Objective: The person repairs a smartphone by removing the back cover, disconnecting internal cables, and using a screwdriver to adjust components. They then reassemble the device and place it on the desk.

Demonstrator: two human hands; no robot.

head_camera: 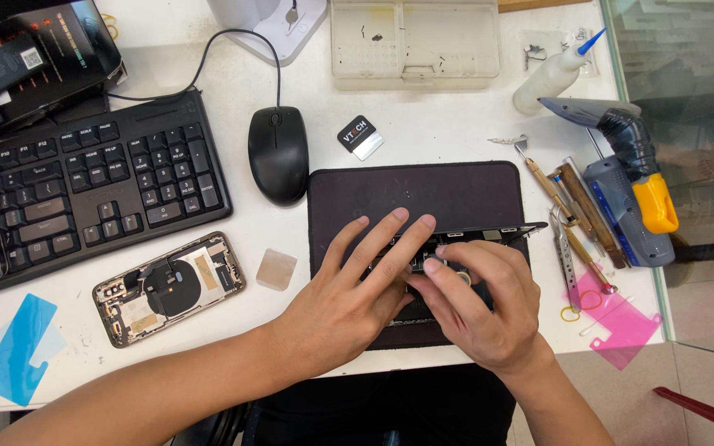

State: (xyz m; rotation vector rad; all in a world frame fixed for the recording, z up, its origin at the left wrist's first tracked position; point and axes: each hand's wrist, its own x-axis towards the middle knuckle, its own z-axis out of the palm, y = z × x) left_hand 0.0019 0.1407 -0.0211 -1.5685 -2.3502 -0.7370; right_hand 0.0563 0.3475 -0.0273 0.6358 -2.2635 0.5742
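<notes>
My left hand point(355, 289) and my right hand point(481, 301) meet over a dark work mat point(415, 194) at the table's front edge. Between them lies a thin black phone screen panel point(489, 234), tilted up on its long edge. The left fingers press flat on its inner side. The right thumb and forefinger pinch a small part on the panel, which is too small to make out. To the left of the mat, an opened phone body point(167, 287) rests on the white table point(423, 124), its insides showing.
A black keyboard point(92, 186) and mouse point(278, 154) sit at the left. A clear parts box point(413, 41) stands at the back. A glue bottle point(554, 74), hot-air tool point(634, 186), tweezers and screwdrivers point(572, 223) lie right. Blue film point(16, 347) and pink film point(621, 322) lie near the front edge.
</notes>
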